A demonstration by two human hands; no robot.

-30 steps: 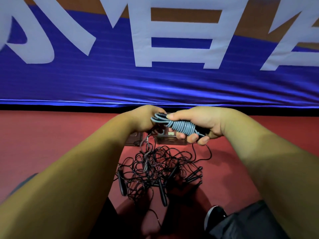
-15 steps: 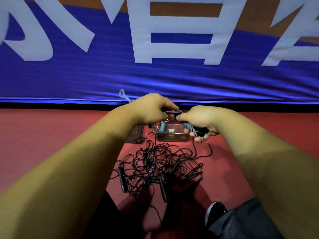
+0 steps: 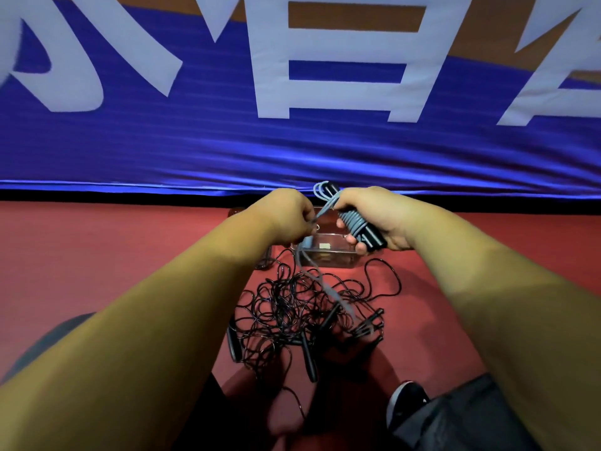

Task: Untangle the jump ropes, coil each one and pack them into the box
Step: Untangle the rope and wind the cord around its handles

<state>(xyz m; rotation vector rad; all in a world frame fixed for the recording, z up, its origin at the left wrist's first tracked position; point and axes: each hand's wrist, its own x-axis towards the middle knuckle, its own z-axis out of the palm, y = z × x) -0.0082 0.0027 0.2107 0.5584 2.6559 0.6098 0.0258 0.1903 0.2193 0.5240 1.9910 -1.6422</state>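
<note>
My right hand (image 3: 379, 219) grips the black handles of a grey jump rope (image 3: 353, 222) whose cord is wound in tight turns around them. My left hand (image 3: 287, 214) pinches the loose grey cord end beside it, and a blurred length of that cord trails down toward the floor. Just below both hands a clear plastic box (image 3: 328, 255) stands on the red floor. Nearer to me lies a tangled pile of black jump ropes (image 3: 292, 314) with several black handles sticking out.
A blue banner (image 3: 292, 151) with large white characters hangs close behind the box. A dark flat thing (image 3: 265, 260) lies left of the box, mostly hidden by my left arm. My shoe (image 3: 406, 402) and dark trouser legs are at the bottom.
My right hand has tilted the wound bundle so its looped end points up. My left hand has slid left along the loose grey cord, which now swings down over the black pile.
</note>
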